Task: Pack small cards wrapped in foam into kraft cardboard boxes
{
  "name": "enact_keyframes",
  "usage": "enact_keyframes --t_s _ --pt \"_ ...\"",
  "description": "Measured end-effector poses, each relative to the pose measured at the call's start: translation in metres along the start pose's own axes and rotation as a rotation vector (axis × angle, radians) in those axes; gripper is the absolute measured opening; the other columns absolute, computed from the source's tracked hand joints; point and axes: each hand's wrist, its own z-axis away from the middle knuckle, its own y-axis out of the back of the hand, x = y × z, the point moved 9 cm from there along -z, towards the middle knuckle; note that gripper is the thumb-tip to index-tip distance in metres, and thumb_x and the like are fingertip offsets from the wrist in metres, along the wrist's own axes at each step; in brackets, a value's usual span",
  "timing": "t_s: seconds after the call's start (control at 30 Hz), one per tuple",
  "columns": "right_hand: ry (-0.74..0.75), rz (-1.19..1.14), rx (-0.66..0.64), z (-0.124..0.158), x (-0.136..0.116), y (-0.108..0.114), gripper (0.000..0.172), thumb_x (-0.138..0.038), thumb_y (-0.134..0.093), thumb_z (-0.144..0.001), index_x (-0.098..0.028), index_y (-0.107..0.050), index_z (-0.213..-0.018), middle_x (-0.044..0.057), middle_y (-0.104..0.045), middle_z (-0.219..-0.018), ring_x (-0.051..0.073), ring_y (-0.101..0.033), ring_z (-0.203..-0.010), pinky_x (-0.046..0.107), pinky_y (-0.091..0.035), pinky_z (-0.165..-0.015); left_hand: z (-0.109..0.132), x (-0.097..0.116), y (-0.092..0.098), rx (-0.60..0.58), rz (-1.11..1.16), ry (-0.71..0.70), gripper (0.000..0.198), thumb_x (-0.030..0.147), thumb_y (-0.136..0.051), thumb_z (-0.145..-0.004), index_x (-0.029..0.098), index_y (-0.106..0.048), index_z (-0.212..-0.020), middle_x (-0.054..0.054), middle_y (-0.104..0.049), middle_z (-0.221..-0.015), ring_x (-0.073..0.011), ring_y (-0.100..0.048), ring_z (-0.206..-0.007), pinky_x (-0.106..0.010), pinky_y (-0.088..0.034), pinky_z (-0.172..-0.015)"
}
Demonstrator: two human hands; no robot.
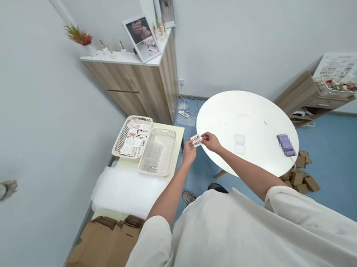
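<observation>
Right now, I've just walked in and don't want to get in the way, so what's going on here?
A person's left hand and right hand together hold a small white rectangular card with two rows of tiny pieces, near the left edge of a round white table. On that table lies a clear plastic case, seemingly open, apart from both hands. Off to the left, one off-white perforated basket holds small flat packets; the basket beside it holds clear plastic pieces.

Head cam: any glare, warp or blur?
Head view: table nearly washed out; cabinet leans, likely wide-angle warp; purple item pixelated; pack between left hand and right hand too small to make out fine detail.
</observation>
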Motion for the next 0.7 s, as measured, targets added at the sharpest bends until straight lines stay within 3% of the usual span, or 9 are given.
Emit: enact_keyframes --t_s 0.13,0.27,0.4,0.57,0.7 --pt "-0.063 -0.010 0.015 0.018 0.040 0.037 0.028 -0.022 -0.057 -0.076 -0.020 -0.065 -0.102 0.000 -0.069 -0.082 0.015 -0.065 -0.077 0.029 -0.052 -0.076 -0.001 0.000 -0.046 -0.075 -0.114 -0.036 0.035 0.010 -0.059 -0.085 0.017 -0.060 -0.119 -0.011 -0.065 -0.128 -0.0190 -0.067 -0.106 -0.032 -0.050 -0.093" --pt "-0.096 -0.020 0.009 0.038 0.076 0.076 0.027 -0.020 -0.056 -0.077 -0.019 -0.068 -0.101 -0.001 -0.069 -0.080 0.015 -0.063 -0.075 0.027 -0.051 -0.075 -0.001 0.011 -0.102 -0.157 -0.232 -0.129 0.036 0.013 -0.058 -0.086 0.020 -0.063 -0.121 -0.010 -0.064 -0.127 -0.0206 -0.064 -0.109 -0.034 -0.049 -0.099" --pt "-0.134 -0.009 -0.005 0.050 0.110 0.115 0.025 -0.017 -0.053 -0.080 -0.020 -0.073 -0.095 0.001 -0.072 -0.084 0.015 -0.064 -0.078 0.028 -0.051 -0.077 0.002 0.018 -0.157 -0.234 -0.305 -0.128 0.034 0.016 -0.059 -0.089 0.021 -0.066 -0.122 -0.010 -0.065 -0.124 -0.0216 -0.065 -0.106 -0.035 -0.049 -0.100" --pt "-0.138 -0.042 -0.075 0.049 0.144 0.154 0.025 -0.014 -0.053 -0.081 -0.022 -0.075 -0.087 0.001 -0.075 -0.093 0.017 -0.067 -0.088 0.030 -0.052 -0.084 0.004 0.017 -0.221 -0.341 -0.377 -0.092 0.019 0.017 -0.059 -0.089 0.023 -0.075 -0.097 -0.005 -0.074 -0.103 -0.0208 -0.068 -0.097 -0.036 -0.051 -0.097" --pt "-0.168 -0.047 -0.043 0.043 0.176 0.191 0.024 -0.015 -0.053 -0.081 -0.022 -0.074 -0.090 0.002 -0.074 -0.096 0.017 -0.068 -0.091 0.029 -0.052 -0.085 0.001 0.008 -0.265 -0.362 -0.382 -0.049 0.015 0.016 -0.061 -0.087 0.022 -0.074 -0.088 -0.004 -0.075 -0.092 -0.0190 -0.070 -0.090 -0.034 -0.053 -0.091"
